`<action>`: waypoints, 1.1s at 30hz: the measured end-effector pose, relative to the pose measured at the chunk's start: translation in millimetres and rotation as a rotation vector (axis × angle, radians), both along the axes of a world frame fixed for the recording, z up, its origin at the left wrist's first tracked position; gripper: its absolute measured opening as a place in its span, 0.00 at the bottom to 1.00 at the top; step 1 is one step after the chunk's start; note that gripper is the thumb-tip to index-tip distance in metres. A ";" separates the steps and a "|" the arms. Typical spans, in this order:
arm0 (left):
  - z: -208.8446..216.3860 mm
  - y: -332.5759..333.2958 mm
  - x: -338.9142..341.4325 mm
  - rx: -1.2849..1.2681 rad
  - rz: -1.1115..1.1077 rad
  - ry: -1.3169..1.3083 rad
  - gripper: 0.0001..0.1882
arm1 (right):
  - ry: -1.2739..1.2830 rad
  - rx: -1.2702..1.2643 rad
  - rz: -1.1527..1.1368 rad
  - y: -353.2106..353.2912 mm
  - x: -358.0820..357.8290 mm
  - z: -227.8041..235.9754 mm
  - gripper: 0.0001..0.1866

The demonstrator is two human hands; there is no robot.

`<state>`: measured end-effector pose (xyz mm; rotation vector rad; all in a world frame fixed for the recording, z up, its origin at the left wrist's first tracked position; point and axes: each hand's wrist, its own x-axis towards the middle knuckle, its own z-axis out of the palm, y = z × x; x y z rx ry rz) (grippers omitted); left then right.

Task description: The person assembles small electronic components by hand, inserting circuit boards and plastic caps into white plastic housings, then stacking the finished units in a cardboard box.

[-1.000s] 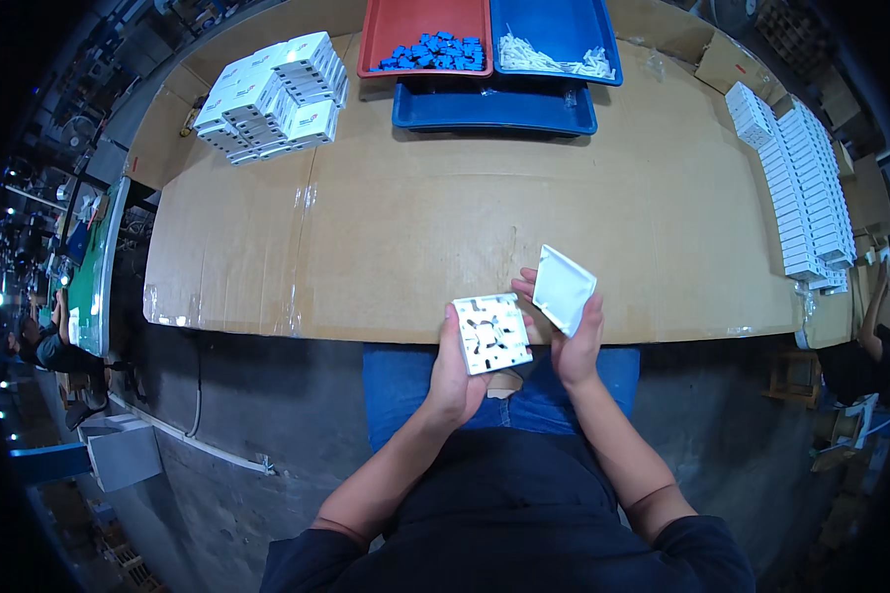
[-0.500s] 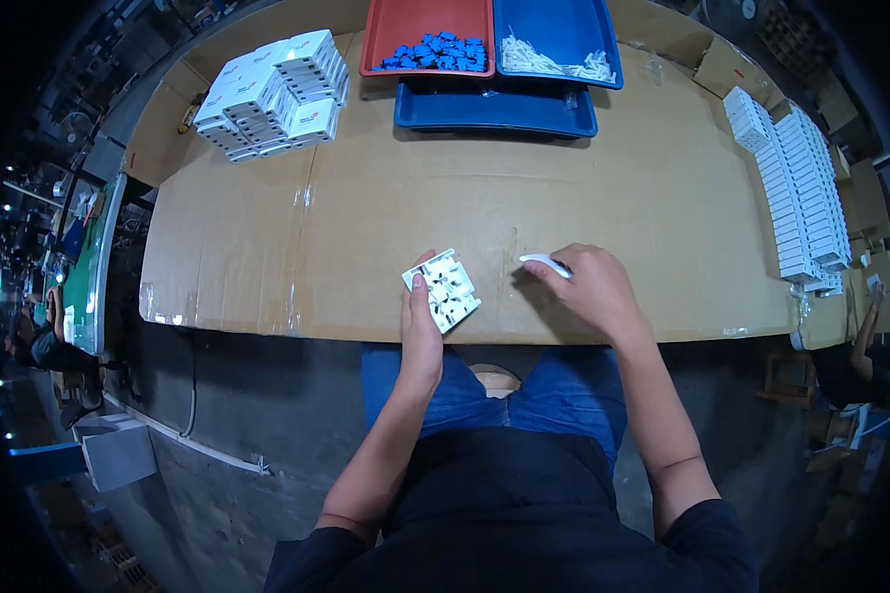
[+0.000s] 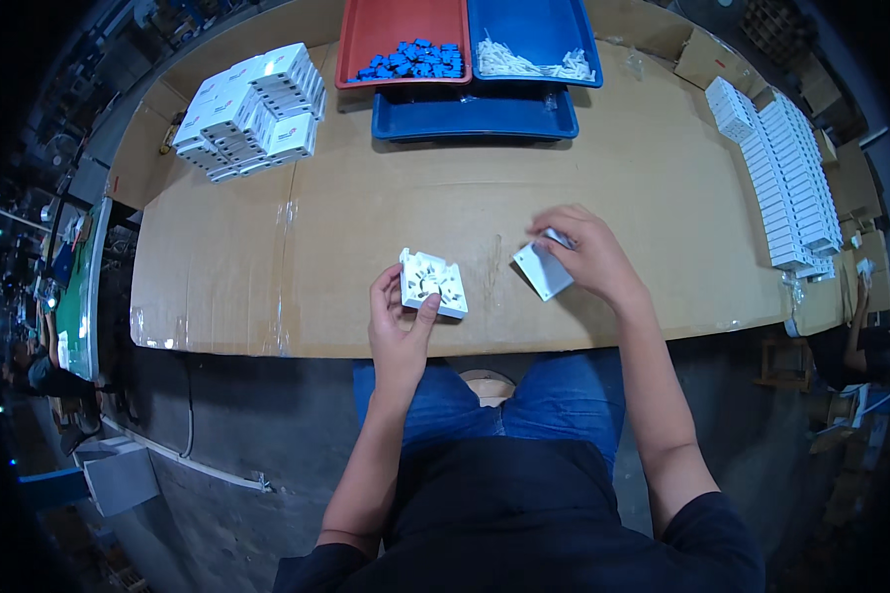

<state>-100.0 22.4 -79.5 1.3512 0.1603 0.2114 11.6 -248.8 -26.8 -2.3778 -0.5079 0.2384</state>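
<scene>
My left hand [image 3: 402, 321] grips a white square plastic housing [image 3: 432, 284] by its left and lower edges, thumb on top. Small dark slots and moulded recesses show on its upward face. To the right, over the cardboard tabletop, my right hand [image 3: 588, 255] is closed on a flat white square plate [image 3: 544, 270]. The plate is tilted, with small holes near its corners. Fingers cover its upper right part. The two white parts are apart from each other.
A red tray [image 3: 405, 35] with blue parts and a blue tray [image 3: 534, 35] with white pins rest on another blue tray [image 3: 475, 117]. White housings are stacked at left [image 3: 247, 114] and right [image 3: 776, 178]. People sit at both sides.
The plate in my right hand has turned from nearly edge-on to showing its flat face. My left hand has tilted the housing and shifted slightly left. The whole view has shifted a little.
</scene>
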 end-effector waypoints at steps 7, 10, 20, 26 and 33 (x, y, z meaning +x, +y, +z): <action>4.7 21.2 -2.6 1.028 0.068 -0.096 0.34 | -0.324 -0.026 -0.232 1.3 -30.5 -6.3 0.13; 5.8 21.7 1.6 1.090 -0.020 -0.171 0.37 | -0.255 -0.116 -0.268 -2.0 -43.8 -11.8 0.15; -9.3 8.3 31.0 1.030 -0.008 -0.232 0.40 | -0.208 -0.142 0.013 -3.0 -43.8 -32.5 0.17; -14.1 7.4 35.7 1.013 -0.030 -0.248 0.38 | -0.109 -0.125 0.085 -6.3 -37.3 -32.8 0.15; -16.2 4.5 31.4 0.992 -0.027 -0.265 0.33 | -0.052 -0.150 0.145 -4.1 -28.3 -15.0 0.15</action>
